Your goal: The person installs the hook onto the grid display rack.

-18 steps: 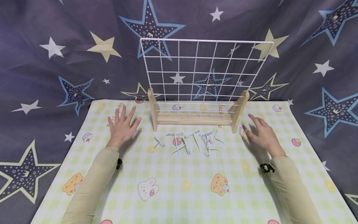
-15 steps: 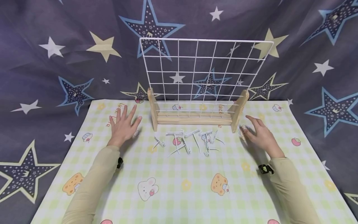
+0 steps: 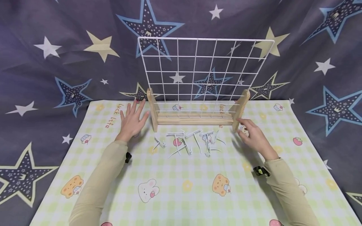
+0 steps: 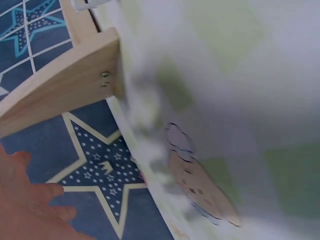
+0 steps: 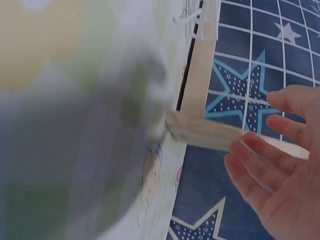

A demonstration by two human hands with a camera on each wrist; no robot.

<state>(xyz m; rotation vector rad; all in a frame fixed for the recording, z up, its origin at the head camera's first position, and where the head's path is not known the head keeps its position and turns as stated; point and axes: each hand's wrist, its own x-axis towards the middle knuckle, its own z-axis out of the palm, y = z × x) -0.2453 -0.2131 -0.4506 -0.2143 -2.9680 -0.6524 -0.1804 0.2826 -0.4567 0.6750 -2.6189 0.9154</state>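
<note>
A white wire grid panel (image 3: pixel 195 56) stands upright in a wooden stand (image 3: pixel 195 121). My left hand (image 3: pixel 132 124), fingers spread, is just left of the stand's left end piece (image 3: pixel 153 110); the left wrist view has that hand (image 4: pixel 32 202) at its lower left edge. On the other side, my right hand (image 3: pixel 256 138) has its fingertips right at the right end piece (image 3: pixel 241 110), fingers slightly bent. In the right wrist view this hand (image 5: pixel 282 172) overlaps the wood. Several thin white hooks (image 3: pixel 175 134) lie in front of the stand, between the hands.
A green-and-white checked cloth (image 3: pixel 181 207) with cartoon prints covers the table. Behind its back edge hangs a dark curtain (image 3: pixel 85 18) with star prints. Each wrist wears a black strapped device, such as the right one (image 3: pixel 261 171).
Both hands have moved inward toward the stand, the left rightward and the right leftward. The head view has shifted slightly. The stand and hooks stay in place.
</note>
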